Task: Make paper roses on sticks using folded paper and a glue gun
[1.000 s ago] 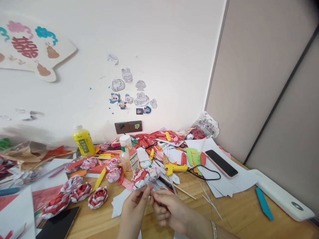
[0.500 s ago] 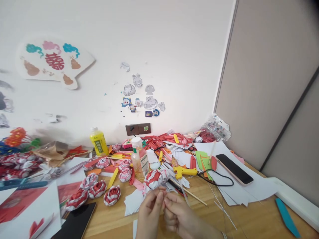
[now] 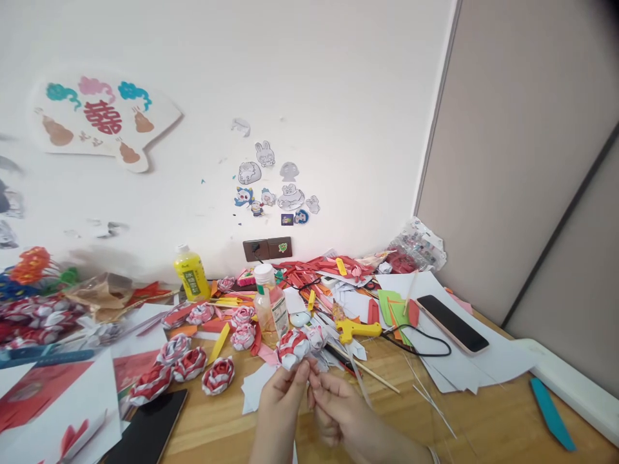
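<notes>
A red-and-white paper rose (image 3: 292,348) tilts just above my left hand (image 3: 280,403), whose thumb and fingers pinch it from below. Touching those fingertips, my right hand (image 3: 341,407) is closed, thumb against curled fingers. What it pinches under the flower is hidden. Right behind the held bloom is a paler paper rose (image 3: 316,336). A yellow glue gun (image 3: 358,330) lies beyond my right hand, close to a thin wooden stick (image 3: 380,375). White paper pieces (image 3: 256,388) rest beside my left hand.
Several finished paper roses (image 3: 218,376) lie to the left, near a dark flat tablet-like object (image 3: 147,428). A clear bottle (image 3: 271,309) and a yellow bottle (image 3: 192,274) stand behind. On the right, a phone (image 3: 453,323) lies on white sheets (image 3: 507,359); a teal strip (image 3: 552,414) is nearby.
Both hands have shifted a little to the left. The red-and-white paper rose has moved left with them and turned, and its outline now shows more clearly above the fingers.
</notes>
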### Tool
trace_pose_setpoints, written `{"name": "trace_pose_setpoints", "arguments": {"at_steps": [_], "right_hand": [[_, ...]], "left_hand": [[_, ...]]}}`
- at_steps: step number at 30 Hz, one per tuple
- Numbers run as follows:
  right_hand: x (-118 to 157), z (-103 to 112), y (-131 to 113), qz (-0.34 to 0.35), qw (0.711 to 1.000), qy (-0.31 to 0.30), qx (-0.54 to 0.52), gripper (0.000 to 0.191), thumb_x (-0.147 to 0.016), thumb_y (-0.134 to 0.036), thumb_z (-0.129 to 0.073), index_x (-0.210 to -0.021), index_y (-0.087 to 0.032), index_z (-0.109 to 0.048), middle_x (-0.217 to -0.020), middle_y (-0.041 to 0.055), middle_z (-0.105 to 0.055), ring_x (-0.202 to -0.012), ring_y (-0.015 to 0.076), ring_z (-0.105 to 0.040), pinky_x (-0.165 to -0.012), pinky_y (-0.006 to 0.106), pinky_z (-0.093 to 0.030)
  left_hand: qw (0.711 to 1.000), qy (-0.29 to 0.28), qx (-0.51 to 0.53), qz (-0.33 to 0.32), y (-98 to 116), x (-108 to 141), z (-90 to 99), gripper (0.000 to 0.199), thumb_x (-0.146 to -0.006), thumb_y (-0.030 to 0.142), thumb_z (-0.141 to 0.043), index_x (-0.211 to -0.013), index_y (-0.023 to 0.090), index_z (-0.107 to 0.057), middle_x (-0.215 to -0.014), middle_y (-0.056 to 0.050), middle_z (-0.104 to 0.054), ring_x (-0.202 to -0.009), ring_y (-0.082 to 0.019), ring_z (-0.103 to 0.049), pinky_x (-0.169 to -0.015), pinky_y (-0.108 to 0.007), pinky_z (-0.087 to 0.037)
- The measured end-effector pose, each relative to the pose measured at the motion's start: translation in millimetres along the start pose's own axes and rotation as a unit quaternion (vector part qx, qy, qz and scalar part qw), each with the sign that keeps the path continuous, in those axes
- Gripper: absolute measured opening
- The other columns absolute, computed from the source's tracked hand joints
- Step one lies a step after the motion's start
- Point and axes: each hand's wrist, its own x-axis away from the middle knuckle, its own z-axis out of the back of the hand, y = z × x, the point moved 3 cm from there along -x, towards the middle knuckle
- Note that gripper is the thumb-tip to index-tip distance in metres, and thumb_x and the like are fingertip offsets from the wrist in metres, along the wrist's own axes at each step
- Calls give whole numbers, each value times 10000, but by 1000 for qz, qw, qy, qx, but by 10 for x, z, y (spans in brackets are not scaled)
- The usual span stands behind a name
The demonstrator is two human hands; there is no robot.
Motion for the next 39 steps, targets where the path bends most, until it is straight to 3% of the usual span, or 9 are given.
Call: {"name": "trace_pose_setpoints", "arguments": {"at_steps": [5,10,19,25,27,29,31,33,39], "right_hand": [[-33,66,-1,37,994,35,101,527,-728,-709,-574,-706,-191,-481,-388,-122,-307,-332,52,-204,-357,198,-182],[-30,91,-31,67,982,17,176,529,-765,-718,-515,-717,-191,-495,-433,-100,-317,-358,59,-238,-373,215,-168],[-43,80,66,39,989,15,143,545,-735,-737,-522,-728,-195,-471,-420,-100,-362,-345,61,-280,-363,190,-233],[-66,119,95,33,978,33,205,574,-771,-768,-399,-783,-197,-454,-427,-104,-357,-339,75,-303,-383,198,-309],[-63,153,3,50,950,45,304,505,-865,-665,-351,-788,-186,-493,-485,-50,-455,-422,113,-441,-469,232,-386],[-52,220,-134,78,877,97,465,334,-917,-450,-424,-772,-176,-548,-679,46,-601,-682,182,-580,-645,288,-427],[-43,316,-254,78,766,179,612,117,-844,-266,-549,-791,-170,-589,-869,114,-650,-876,255,-578,-746,339,-401],[-56,411,-289,53,716,220,660,50,-765,-201,-620,-782,-156,-608,-835,150,-663,-833,290,-590,-708,354,-397],[-108,550,-216,32,714,256,651,156,-751,-72,-538,-643,-176,-581,-605,90,-629,-600,209,-574,-549,279,-326]], "left_hand": [[1000,-11,12,18,11,16,-9,392,-509,541,-793,-570,167,-692,-621,-27,-695,-643,-162,-591,-676,-254,-467],[999,-13,27,30,23,28,-3,389,-511,524,-801,-603,158,-707,-615,-29,-684,-676,-173,-596,-701,-273,-469],[996,43,77,7,8,-12,60,418,-458,551,-813,-596,183,-671,-615,4,-658,-785,-163,-606,-783,-244,-465],[999,26,46,3,-135,12,21,446,-581,536,-764,-810,158,-704,-684,-36,-688,-713,-187,-616,-717,-298,-493],[999,23,39,-16,-104,2,28,414,-590,518,-768,-760,147,-698,-742,-55,-690,-793,-201,-613,-745,-284,-484],[997,31,44,-51,-18,-34,61,374,-612,520,-753,-641,162,-653,-707,-27,-652,-801,-179,-588,-744,-248,-470],[994,49,55,-83,68,-78,108,371,-645,538,-721,-629,185,-608,-578,37,-542,-641,-124,-521,-630,-211,-451],[991,68,61,-102,109,-112,145,360,-679,549,-690,-697,204,-588,-502,83,-415,-498,-86,-384,-487,-184,-368],[993,64,25,-101,-47,-121,108,381,-697,542,-678,-658,196,-524,-520,84,-369,-492,-80,-320,-453,-187,-295]]}}
